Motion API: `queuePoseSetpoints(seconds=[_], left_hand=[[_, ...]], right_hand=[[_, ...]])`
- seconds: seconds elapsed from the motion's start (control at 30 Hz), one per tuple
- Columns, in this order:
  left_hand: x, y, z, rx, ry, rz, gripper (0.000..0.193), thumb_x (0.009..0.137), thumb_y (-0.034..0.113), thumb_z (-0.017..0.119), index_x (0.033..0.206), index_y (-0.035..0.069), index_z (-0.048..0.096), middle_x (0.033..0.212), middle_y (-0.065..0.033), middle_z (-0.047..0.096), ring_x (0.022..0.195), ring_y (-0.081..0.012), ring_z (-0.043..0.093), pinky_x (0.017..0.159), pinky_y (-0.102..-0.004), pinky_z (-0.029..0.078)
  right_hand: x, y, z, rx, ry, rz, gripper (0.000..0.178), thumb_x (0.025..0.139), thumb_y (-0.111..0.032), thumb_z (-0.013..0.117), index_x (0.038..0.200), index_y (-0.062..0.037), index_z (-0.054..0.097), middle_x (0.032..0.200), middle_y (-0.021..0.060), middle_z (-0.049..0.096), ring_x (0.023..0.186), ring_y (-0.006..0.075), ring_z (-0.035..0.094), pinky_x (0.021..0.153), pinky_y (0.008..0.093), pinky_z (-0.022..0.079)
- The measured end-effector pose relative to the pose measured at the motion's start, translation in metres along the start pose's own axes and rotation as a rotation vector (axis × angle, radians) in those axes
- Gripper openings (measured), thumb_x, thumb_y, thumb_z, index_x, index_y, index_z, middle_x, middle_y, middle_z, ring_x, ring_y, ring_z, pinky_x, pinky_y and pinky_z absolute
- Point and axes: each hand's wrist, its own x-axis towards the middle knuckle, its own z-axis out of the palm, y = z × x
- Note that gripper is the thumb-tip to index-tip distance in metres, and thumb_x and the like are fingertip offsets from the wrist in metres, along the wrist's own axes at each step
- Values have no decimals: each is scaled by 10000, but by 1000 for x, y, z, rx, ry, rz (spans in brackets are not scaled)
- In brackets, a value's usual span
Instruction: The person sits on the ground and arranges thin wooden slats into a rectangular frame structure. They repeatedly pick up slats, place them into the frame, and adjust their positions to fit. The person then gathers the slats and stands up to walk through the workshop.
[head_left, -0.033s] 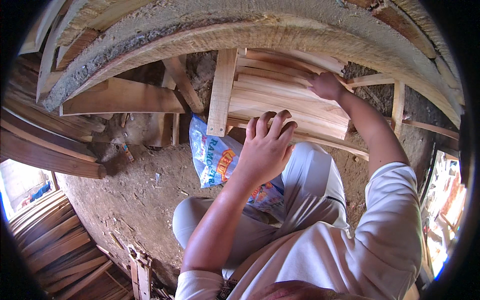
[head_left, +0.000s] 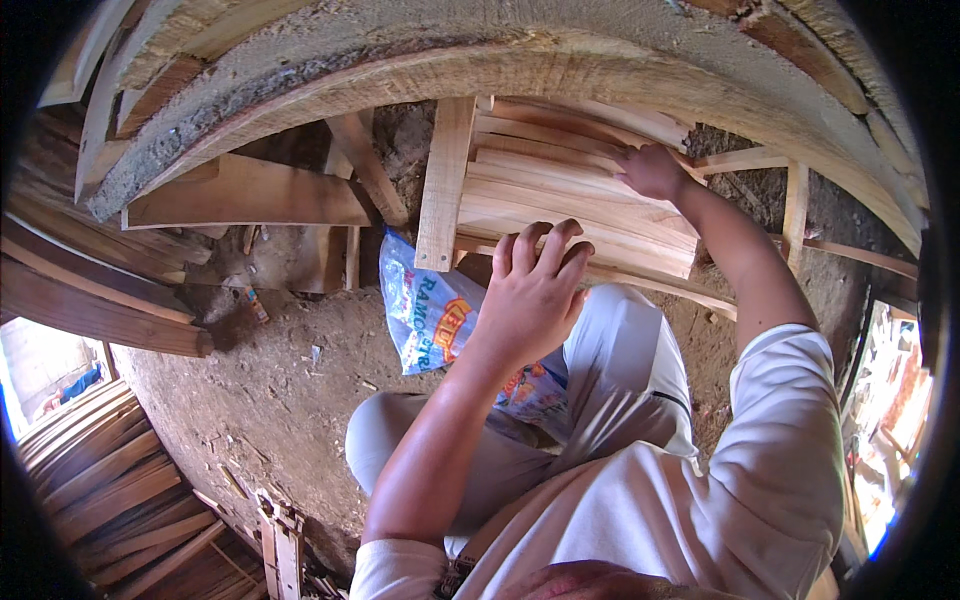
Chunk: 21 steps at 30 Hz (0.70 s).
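Slats are running lengthwise leftward from your touching right grip, closure unclear; your left grip is hovering, spread.

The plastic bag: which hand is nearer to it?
Left. The left hand appears just right of the plastic bag; the right hand is farther away, at the boards.

The wooden slats look smooth and matt, the plastic bag glossy, the earthen floor rough.

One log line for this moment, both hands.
left hand: curled, near stacked boards, grip hidden | right hand: at boards' right end, grip unclear | plastic bag: partly hidden
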Motion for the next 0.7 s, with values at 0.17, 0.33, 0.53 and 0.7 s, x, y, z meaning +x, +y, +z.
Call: queuePoseSetpoints(seconds=[0.17,0.33,0.53,0.7], left_hand=[[-2,-1,-1,-15,-28,35,465,875,315,710,1290,153,577,1393,-89,465,1297,-373,410,1084,-561,302],[-3,-6,1,46,29,101,531,877,328,704,1348,160,523,1375,-126,475,1255,-385,430,1068,-554,316],[-2,-5,-2,9,48,118,558,864,266,719,1361,136,501,1377,-124,485,1277,-359,436,1097,-527,292],[-1,-1,-10,-183,168,208,395,894,243,702,1228,63,591,1262,-136,572,1205,-370,518,1029,-481,404]], right_hand=[[-7,-10,-15,90,-203,254,580,997,-495,517,1351,-36,540,1131,187,707,1027,359,686,853,501,541],[-96,-29,-149,526,-43,518,475,1005,-458,561,1176,-17,606,1068,181,705,1004,333,684,859,445,536],[-286,-63,-150,887,1068,926,236,1020,-221,605,1147,-25,633,834,26,651,779,134,624,705,283,497],[-367,-48,1,1657,1211,1399,161,987,-175,637,1078,-48,673,868,31,662,688,73,576,599,258,455]])
